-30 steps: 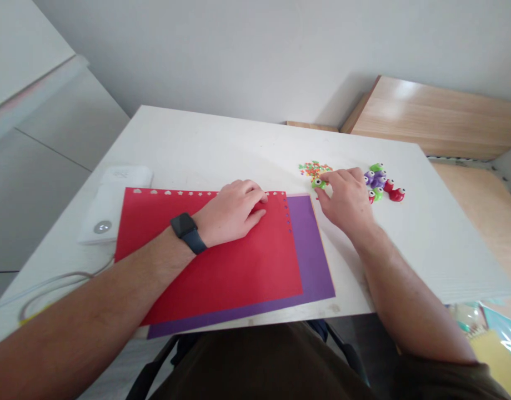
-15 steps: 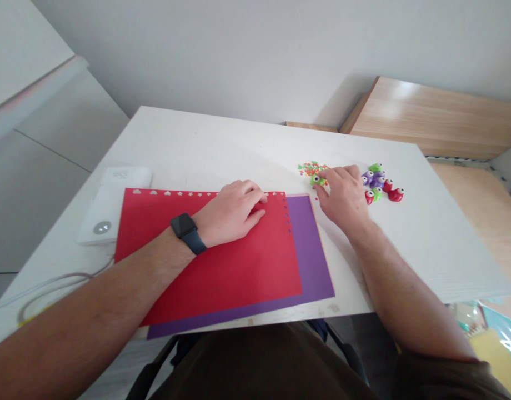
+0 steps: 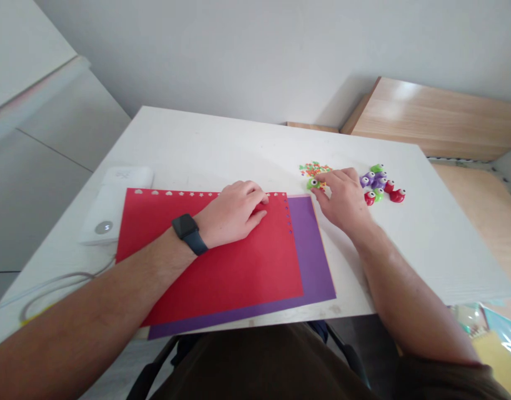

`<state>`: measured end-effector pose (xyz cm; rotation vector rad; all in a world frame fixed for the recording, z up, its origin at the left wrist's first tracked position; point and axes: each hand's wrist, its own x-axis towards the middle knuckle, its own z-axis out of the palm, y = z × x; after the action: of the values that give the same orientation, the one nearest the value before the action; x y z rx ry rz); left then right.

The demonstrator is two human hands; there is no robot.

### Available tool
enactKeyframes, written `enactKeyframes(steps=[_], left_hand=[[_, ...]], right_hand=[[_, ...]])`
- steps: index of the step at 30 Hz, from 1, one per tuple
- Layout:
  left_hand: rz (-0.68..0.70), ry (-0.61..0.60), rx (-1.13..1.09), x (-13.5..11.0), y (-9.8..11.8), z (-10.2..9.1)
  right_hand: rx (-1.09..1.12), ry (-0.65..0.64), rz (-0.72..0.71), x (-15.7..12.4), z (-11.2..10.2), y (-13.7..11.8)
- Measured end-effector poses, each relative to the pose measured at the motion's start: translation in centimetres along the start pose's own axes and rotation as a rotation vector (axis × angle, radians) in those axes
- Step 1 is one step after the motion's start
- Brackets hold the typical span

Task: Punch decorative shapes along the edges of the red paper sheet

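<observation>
While the left hand lies curled on a red paper sheet, its fingertips close to the sheet's punched top edge, the right hand pinches a green googly-eyed piece in a narrow grip. That piece sits at the lower edge of a small heap of multicoloured confetti on the white counter. The left grip presses down, but whether anything lies under its fingers is impossible to tell. Beyond the right hand, purple googly-eyed pieces and red googly-eyed pieces sit in a loose cluster. The red sheet lies over a larger purple sheet, whose lower edge runs close to the counter's front edge.

The likeliest trouble is at the pinch: the piece is small and smooth, so a slack grip could drop it into the confetti. A brush of the right hand or a sleeve could scatter those light bits. The stacked sheets could also slide against each other, or toward the front edge, if the left hand's pressure shifts or lifts unevenly.
</observation>
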<state>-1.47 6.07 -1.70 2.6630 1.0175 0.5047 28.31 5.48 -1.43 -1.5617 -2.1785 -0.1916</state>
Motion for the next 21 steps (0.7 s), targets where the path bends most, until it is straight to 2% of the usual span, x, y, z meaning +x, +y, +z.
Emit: enactKeyframes(steps=[3,6,11,17,21], left_hand=[[-0.001,0.001,0.001,0.0,0.0,0.0],[-0.004,0.001,0.007,-0.1,0.0,0.0],[-0.005,-0.005,0.011,0.0,0.0,0.0],[-0.011,-0.010,-0.003,0.0,0.1,-0.1],[-0.015,0.000,-0.017,0.0,0.0,-0.1]], right_hand=[[-0.028,-0.021,-0.010,0.0,0.0,0.1],[-0.097,0.037,0.062,0.0,0.0,0.3],[-0.018,0.059,0.096,-0.3,-0.8,0.5],[0.032,-0.038,0.104,-0.8,-2.5,0.4],[-0.020,-0.061,0.042,-0.8,-1.8,1.1]])
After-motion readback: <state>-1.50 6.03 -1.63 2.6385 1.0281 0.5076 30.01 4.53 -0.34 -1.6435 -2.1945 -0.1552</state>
